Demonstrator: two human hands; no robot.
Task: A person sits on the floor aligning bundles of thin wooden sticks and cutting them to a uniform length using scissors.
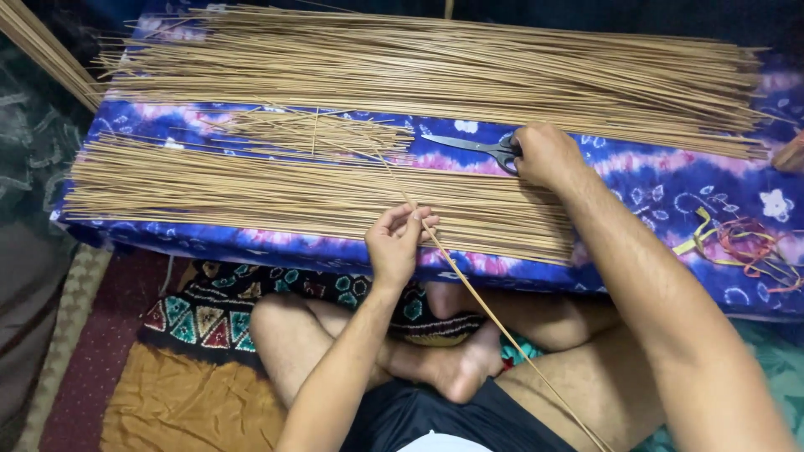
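Head view: left hand (394, 243) fingers pinch one long thin tan stick (469, 289) beside steel scissors (473, 148); right hand (544, 155) closes on scissors' handles. Keeping the stick steady looks wise.

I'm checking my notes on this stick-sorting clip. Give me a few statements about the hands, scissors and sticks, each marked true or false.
1. The left hand pinches a single thin stick. True.
2. The right hand rests on a pair of scissors. True.
3. The scissors lie on the floor. False: they lie on the blue patterned cloth.
4. The coloured bands lie at the left end of the cloth. False: they lie at its right end.
5. The far stick bundle lies beyond the scissors. True.
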